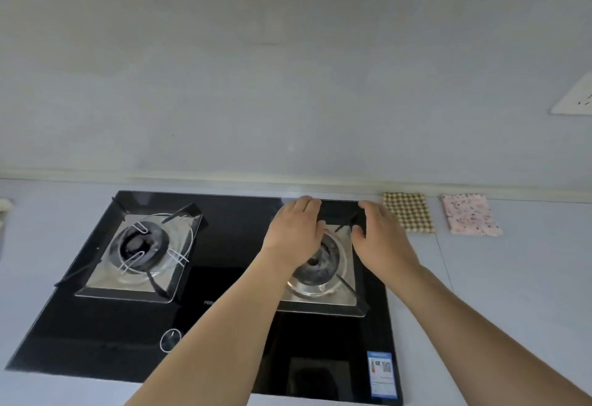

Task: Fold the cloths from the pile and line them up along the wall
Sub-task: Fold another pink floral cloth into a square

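1. Left hand [296,229] is stretched out over the right burner [315,261] of the black gas hob [224,277], palm down, fingers straight and close together, tips near the hob's back edge. I see nothing held in it.
2. Right hand [381,236] sits just beside it, over the hob's back right corner, fingers relaxed & slightly spread, thumb pointing toward the left hand. Also holding nothing as far as I can see.
3. Gap between the two hands shows the dark pan support; can't tell if either hand actually touches the hob or hovers above it.
4. Checked cloth [408,212], brown/cream, lies folded flat on the counter [512,277] just right of the hob, its far edge up against the wall [288,85]. Right hand's fingers are v. near its left edge; contact not clear.
5. Pink speckled cloth [469,218] lies folded too, to the right of the checked one w/ a small gap between, also at the wall.
6. Left burner [141,245] has a wire pan support on it, well apart from both hands.
7. Round knob mark [170,340] is on the hob front; blue label [382,373] sits at the front right corner.
8. White wall socket [573,95] is at far right, above the cloths.
9. Pale object [4,210] at far left edge of counter, too cut off to identify.
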A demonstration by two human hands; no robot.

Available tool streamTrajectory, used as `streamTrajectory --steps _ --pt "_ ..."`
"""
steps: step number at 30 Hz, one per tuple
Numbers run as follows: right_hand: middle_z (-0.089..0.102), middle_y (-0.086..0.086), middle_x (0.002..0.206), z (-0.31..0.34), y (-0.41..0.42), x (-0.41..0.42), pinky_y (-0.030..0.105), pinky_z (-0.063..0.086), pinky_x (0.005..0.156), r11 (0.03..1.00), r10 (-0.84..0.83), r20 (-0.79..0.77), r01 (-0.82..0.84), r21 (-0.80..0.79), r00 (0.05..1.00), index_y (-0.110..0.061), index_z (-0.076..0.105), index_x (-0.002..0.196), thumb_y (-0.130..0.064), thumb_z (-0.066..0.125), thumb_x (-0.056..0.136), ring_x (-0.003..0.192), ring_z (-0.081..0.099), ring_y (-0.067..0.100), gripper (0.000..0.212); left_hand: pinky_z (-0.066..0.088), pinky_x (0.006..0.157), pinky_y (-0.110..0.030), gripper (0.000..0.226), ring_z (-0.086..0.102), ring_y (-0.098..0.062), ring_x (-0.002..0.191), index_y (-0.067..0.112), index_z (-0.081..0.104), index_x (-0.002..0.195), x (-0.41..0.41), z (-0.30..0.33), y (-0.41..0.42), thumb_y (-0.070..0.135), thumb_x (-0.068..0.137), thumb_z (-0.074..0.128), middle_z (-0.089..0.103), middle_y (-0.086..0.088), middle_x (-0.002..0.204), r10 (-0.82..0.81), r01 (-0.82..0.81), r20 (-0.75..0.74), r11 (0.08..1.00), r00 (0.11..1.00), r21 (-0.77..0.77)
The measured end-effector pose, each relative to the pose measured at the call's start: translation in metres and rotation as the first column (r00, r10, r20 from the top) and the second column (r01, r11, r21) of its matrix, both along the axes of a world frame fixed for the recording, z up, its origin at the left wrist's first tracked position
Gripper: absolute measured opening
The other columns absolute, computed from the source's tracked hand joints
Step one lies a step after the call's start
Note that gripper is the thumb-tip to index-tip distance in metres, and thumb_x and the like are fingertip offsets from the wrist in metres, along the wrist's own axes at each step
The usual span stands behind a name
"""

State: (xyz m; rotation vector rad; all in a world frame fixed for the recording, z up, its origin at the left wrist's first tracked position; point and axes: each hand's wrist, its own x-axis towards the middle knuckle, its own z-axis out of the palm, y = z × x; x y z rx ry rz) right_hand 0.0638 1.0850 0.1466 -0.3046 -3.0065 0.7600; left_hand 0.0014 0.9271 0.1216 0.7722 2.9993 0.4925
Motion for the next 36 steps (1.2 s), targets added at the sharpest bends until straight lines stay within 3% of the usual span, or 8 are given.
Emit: streamTrajectory --steps 8,15,19,28,36 --pt "0.044 0.002 0.142 0.025 -0.108 -0.016 0.031 0.039 0.103 0.993 0.093 0.01 -0.092 -0.07 0.996 -0.016 0.039 0.14 -0.021 0.049 0.096 0.128 0.045 0.02 0.046 0.034 0.107 -0.032 0.043 0.043 -0.021 0.129 0.014 0.042 0.14 0.001 0.023 -0.123 0.032 0.1 0.041 0.046 -0.002 0.142 0.16 -0.16 -0.008 0.987 0.987 0.002" --pt "0.045 0.005 0.141 0.025 -0.216 -0.04 0.031 0.041 0.102 0.991 0.132 0.031 -0.131 -0.041 0.991 -0.015 0.04 0.14 -0.019 0.05 0.097 0.127 0.047 0.021 0.045 0.036 0.104 -0.035 0.044 0.043 -0.023 0.126 0.015 0.042 0.139 -0.017 0.02 -0.238 0.033 0.099 0.042 0.048 -0.002 0.139 0.217 -0.217 0.018 0.976 0.976 0.023" --pt "0.042 0.003 0.146 0.03 -0.294 -0.062 0.034 0.035 0.109 0.993 0.094 0.016 -0.093 -0.08 0.995 -0.015 0.038 0.143 -0.021 0.05 0.096 0.133 0.043 0.021 0.049 0.033 0.106 -0.034 0.043 0.041 -0.022 0.129 0.014 0.041 0.14 -0.039 0.025 -0.317 0.032 0.101 0.041 0.045 -0.002 0.142 0.2 -0.201 0.027 0.979 0.979 0.027" --pt "0.037 0.001 0.15 0.038 -0.427 -0.105 0.035 0.031 0.113 0.962 0.238 0.035 -0.23 -0.148 0.971 -0.016 0.034 0.145 -0.02 0.047 0.097 0.137 0.035 0.019 0.05 0.035 0.107 -0.035 0.043 0.043 -0.022 0.128 0.013 0.044 0.139 -0.063 0.023 -0.458 0.03 0.1 0.041 0.047 -0.003 0.141 0.367 -0.368 0.023 0.927 0.93 0.068" --pt "0.039 0.002 0.149 0.031 -0.56 -0.134 0.037 0.03 0.111 0.944 0.322 0.053 -0.316 -0.095 0.945 -0.016 0.035 0.145 -0.021 0.047 0.096 0.135 0.039 0.02 0.051 0.033 0.105 -0.034 0.043 0.04 -0.022 0.13 0.016 0.041 0.141 -0.069 0.006 -0.594 0.03 0.1 0.04 0.043 0.001 0.145 0.455 -0.457 0.046 0.885 0.889 0.092"
